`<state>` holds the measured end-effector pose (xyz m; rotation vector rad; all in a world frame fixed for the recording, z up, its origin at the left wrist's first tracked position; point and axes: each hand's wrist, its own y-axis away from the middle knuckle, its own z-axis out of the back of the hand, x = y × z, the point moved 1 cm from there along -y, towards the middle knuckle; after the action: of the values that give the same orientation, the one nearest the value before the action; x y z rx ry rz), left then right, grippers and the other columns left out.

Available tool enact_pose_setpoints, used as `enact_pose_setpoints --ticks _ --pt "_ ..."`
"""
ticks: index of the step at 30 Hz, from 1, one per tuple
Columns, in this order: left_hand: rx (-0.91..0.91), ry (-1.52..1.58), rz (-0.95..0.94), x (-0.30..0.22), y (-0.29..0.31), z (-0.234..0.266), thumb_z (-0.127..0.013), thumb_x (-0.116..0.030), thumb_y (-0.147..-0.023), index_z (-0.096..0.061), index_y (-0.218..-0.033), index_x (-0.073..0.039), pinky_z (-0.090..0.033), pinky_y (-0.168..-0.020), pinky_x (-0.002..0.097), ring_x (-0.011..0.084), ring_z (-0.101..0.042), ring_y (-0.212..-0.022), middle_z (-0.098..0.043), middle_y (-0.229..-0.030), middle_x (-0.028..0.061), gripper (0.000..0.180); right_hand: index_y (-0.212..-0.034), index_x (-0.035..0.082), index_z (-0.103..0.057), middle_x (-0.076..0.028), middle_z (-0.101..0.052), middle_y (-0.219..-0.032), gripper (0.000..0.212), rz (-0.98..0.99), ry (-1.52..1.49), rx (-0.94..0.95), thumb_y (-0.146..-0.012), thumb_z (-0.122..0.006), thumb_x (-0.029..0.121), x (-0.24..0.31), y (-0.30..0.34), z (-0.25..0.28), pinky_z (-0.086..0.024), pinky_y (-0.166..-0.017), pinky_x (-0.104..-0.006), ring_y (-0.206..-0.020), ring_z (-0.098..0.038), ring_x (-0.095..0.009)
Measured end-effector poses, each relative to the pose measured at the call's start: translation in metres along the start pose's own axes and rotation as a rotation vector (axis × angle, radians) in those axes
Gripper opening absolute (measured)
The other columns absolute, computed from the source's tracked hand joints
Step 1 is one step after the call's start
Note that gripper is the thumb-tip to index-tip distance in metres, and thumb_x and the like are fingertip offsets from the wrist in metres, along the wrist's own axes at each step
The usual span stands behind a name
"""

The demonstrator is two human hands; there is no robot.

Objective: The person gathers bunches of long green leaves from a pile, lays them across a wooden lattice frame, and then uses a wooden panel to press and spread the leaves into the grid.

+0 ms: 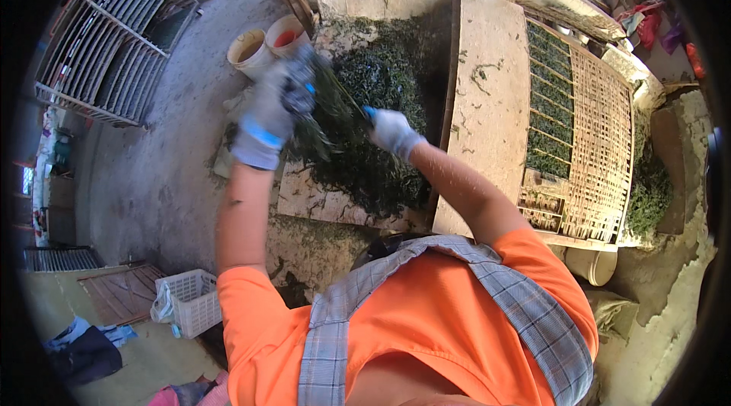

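Both my hands wear pale work gloves and are over a heap of dark green chopped leaves (pixel 381 78) in a wide wooden trough. My left hand (pixel 278 105), smeared by motion, is at the heap's left side. It is closed on a bunch of green leafy stems (pixel 324 101) that hangs out to its right. My right hand (pixel 394 132) grips the blue handle of a thin tool (pixel 369 111). The tool's narrow shaft or blade points up and left toward the bunch; its exact kind is unclear.
Two white buckets (pixel 247 52) stand beyond my left hand. A wooden board (pixel 483 94) borders the trough on the right, beside a woven bamboo tray (pixel 601 116). Slatted racks (pixel 114 33) stand far left, and a white plastic crate (pixel 194 303) is near left.
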<state>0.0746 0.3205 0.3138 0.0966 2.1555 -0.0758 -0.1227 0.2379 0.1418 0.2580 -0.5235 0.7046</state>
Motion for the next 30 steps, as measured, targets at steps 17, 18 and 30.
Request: enact_pose_setpoints --ticks 17,18,30 --pt "-0.104 -0.678 -0.01 0.053 -0.009 -0.224 -0.055 -0.03 -0.099 -0.069 -0.103 -0.002 -0.044 -0.047 0.0224 0.0056 -0.053 -0.053 -0.062 -0.068 0.0029 0.032 -0.106 0.003 -0.067 -0.006 -0.069 -0.092 0.026 0.233 -0.034 -0.378 -0.096 -0.056 0.024 -0.051 0.155 0.128 -0.053 -0.08 -0.0347 -0.084 -0.065 -0.02" --pt "-0.017 -0.595 0.201 0.086 -0.009 -0.248 -0.054 -0.029 -0.1 -0.068 -0.11 0.0 -0.046 -0.049 0.0218 0.0041 -0.052 -0.055 -0.062 -0.068 0.0023 0.034 -0.113 0.002 -0.064 -0.007 -0.068 -0.099 0.03 0.491 0.827 -0.594 -0.098 -0.055 0.025 -0.08 0.185 0.117 -0.051 -0.089 -0.0337 -0.092 -0.064 -0.019" --pt "0.137 -0.317 0.851 0.474 -0.016 -0.342 -0.057 -0.02 -0.095 -0.059 -0.106 -0.01 -0.033 -0.036 0.0266 0.0109 -0.044 -0.04 -0.055 -0.063 0.0023 0.015 -0.134 0.0 -0.05 -0.004 -0.063 -0.103 0.044 -0.303 3.809 1.208 -0.093 -0.059 0.013 -0.389 0.436 0.125 -0.05 -0.087 -0.0324 -0.085 -0.06 -0.018"
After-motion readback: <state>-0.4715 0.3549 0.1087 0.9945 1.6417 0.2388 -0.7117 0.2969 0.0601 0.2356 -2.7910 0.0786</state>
